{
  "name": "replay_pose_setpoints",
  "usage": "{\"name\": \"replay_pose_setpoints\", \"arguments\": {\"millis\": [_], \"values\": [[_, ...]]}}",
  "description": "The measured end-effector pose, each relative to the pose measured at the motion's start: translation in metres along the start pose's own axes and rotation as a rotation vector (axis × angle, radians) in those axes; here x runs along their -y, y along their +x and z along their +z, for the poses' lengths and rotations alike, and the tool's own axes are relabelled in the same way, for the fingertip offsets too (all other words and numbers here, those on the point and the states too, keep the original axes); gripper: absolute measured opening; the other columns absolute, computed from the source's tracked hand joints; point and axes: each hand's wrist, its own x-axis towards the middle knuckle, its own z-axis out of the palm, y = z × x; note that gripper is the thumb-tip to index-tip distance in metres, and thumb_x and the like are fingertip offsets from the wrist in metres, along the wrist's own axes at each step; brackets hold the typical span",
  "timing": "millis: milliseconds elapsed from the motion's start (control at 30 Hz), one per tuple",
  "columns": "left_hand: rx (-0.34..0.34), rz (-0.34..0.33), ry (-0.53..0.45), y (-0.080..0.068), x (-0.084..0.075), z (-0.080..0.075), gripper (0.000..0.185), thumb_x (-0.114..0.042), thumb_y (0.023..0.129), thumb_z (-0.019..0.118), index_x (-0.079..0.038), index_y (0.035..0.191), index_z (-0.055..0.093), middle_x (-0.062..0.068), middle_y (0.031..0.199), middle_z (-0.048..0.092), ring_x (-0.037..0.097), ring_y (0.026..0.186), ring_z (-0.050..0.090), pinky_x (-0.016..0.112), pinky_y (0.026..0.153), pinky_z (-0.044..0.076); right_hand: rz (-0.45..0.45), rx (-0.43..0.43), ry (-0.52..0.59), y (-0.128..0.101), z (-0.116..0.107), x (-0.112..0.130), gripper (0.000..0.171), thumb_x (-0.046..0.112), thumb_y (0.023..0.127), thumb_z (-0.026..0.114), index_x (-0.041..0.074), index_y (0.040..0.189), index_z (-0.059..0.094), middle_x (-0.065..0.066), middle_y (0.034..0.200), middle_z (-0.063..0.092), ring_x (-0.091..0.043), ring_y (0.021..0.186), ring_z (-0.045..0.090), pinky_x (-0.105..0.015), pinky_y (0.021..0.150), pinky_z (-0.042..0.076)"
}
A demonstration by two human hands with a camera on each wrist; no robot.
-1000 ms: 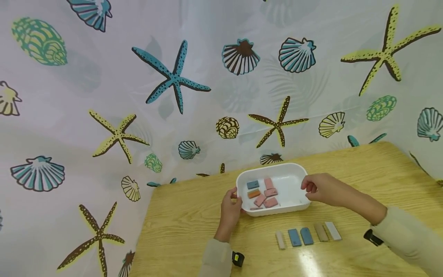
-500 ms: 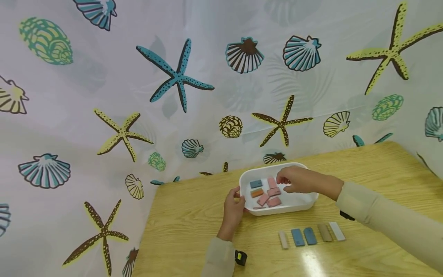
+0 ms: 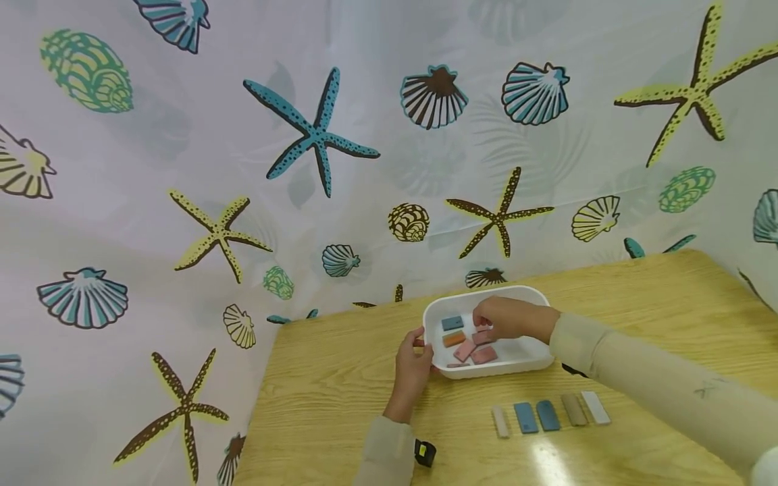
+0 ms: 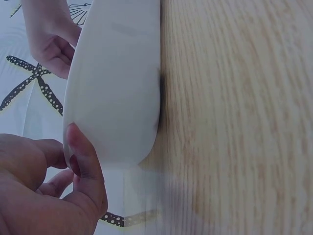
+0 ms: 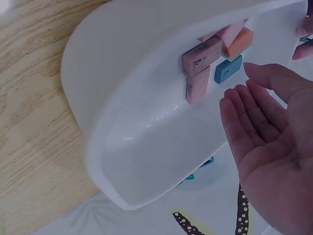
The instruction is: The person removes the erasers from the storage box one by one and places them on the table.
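A white plastic tub (image 3: 523,349) stands on the table. My left hand (image 3: 411,370) grips its left end, thumb and fingers pinching the rim in the left wrist view. Inside, toward the left, lie small eraser-like blocks: a blue block (image 3: 452,323), an orange block (image 3: 453,339) and several pink blocks (image 3: 484,355). My right hand (image 3: 513,318) is over the tub, its fingertips above the pink blocks and hiding part of them. In the right wrist view its fingers are loosely bent with nothing between them, near the blue block (image 5: 228,69).
In front of the tub a row lies on the table (image 3: 328,405): a narrow beige block (image 3: 500,422), two blue blocks (image 3: 525,418), a tan block (image 3: 574,410) and a white block (image 3: 595,408). A patterned curtain (image 3: 365,101) hangs behind the table.
My right hand has moved left from the tub's right end to over the pink blocks. My left hand stays on the rim. The head view has shifted slightly.
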Motion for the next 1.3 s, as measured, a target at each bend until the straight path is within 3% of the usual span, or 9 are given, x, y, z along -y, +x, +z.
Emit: {"name": "replay_pose_setpoints", "arguments": {"millis": [200,467,800,1300], "values": [[0.007,0.006,0.0,-0.002,-0.004,0.001,0.039,-0.003,0.094,0.05,0.0,0.133,0.045,0.011,0.098,0.047,0.022,0.064,0.055,0.048,0.062,0.055,0.024,0.027,-0.012,0.011,0.004,-0.003,0.007,0.007,0.082,0.068,0.002,0.086,0.066,-0.002,0.074,0.057,-0.012,0.066,0.047,-0.027,0.062,0.044],[-0.006,0.005,0.03,-0.004,-0.005,0.002,0.037,-0.003,0.093,0.051,0.0,0.13,0.048,0.01,0.099,0.049,0.019,0.066,0.054,0.046,0.062,0.056,0.102,0.092,-0.065,0.024,0.023,-0.009,0.015,0.019,0.087,0.067,0.006,0.078,0.063,0.004,0.067,0.051,-0.013,0.064,0.047,-0.028,0.061,0.043],[-0.009,0.01,0.032,-0.002,-0.003,0.002,0.036,-0.004,0.093,0.051,-0.002,0.129,0.049,0.009,0.098,0.049,0.018,0.065,0.054,0.045,0.061,0.056,0.065,0.0,-0.15,0.025,0.035,-0.006,0.016,0.014,0.084,0.066,0.009,0.071,0.057,0.002,0.067,0.047,-0.015,0.061,0.044,-0.03,0.057,0.042],[-0.013,0.0,0.015,0.0,-0.001,-0.001,0.036,-0.003,0.093,0.051,-0.002,0.129,0.049,0.01,0.098,0.049,0.022,0.066,0.056,0.046,0.06,0.056,0.116,0.043,-0.048,0.028,0.036,-0.009,0.011,0.013,0.086,0.064,0.008,0.077,0.06,0.002,0.07,0.05,-0.015,0.064,0.046,-0.03,0.06,0.043]]}}
